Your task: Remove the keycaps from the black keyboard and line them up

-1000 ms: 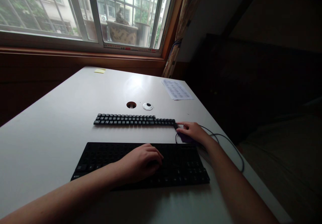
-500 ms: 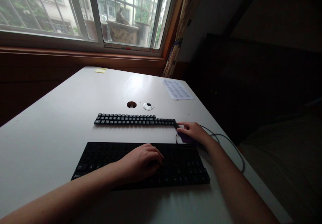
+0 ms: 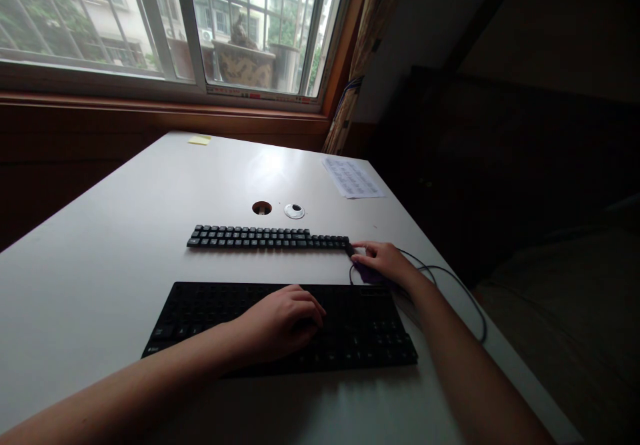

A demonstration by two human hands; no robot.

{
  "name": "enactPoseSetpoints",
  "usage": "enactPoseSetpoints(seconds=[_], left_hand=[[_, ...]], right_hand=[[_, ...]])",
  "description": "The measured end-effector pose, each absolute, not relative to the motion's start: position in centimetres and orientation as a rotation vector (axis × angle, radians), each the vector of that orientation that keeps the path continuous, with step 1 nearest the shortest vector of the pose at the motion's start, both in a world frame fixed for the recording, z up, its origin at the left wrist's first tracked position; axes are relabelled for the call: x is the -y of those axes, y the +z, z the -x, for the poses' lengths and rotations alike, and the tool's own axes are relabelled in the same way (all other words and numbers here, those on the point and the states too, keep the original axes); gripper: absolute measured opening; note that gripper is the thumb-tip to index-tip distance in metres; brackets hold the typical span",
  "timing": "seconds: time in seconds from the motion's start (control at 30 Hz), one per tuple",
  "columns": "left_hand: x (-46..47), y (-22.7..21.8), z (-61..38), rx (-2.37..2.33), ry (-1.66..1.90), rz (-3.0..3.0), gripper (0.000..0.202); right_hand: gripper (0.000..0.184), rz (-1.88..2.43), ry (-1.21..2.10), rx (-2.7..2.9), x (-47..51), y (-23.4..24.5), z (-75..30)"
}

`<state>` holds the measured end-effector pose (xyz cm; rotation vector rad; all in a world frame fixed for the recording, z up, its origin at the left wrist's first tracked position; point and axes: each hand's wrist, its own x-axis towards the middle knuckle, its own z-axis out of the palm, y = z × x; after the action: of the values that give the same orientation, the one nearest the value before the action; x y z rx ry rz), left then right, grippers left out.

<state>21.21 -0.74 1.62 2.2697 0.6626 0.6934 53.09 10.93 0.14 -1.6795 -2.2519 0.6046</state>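
A black keyboard (image 3: pixel 360 338) lies across the near part of the table; many of its keys look dark and bare, while letters show on some near the lower edge. My left hand (image 3: pixel 293 318) rests over its middle with the fingers curled under, and what they may hold is hidden. Beyond the keyboard stand neat rows of loose black keycaps (image 3: pixel 250 237). At their right end, my right hand (image 3: pixel 380 258) pinches a dark keycap (image 3: pixel 349 250) between thumb and index finger. Beneath that hand shows a purple cloth-like piece (image 3: pixel 367 273).
A black cable (image 3: pixel 465 292) loops to the right of my right forearm, near the table's right edge. Behind the keycaps are a round hole (image 3: pixel 261 208) and a round cover (image 3: pixel 295 211). Printed papers (image 3: pixel 353 178) and a yellow note (image 3: pixel 199 140) lie farther back on the white table (image 3: pixel 115 212).
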Motion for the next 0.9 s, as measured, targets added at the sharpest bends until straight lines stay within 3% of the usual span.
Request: enactPoseSetpoints(seconds=[0.9], left_hand=[[0.8, 1.9, -21.15, -0.646, 0.715, -2.269, 0.013]], right_hand=[[0.049, 1.67, 0.586, 2.265, -10.99, 0.05, -53.13]])
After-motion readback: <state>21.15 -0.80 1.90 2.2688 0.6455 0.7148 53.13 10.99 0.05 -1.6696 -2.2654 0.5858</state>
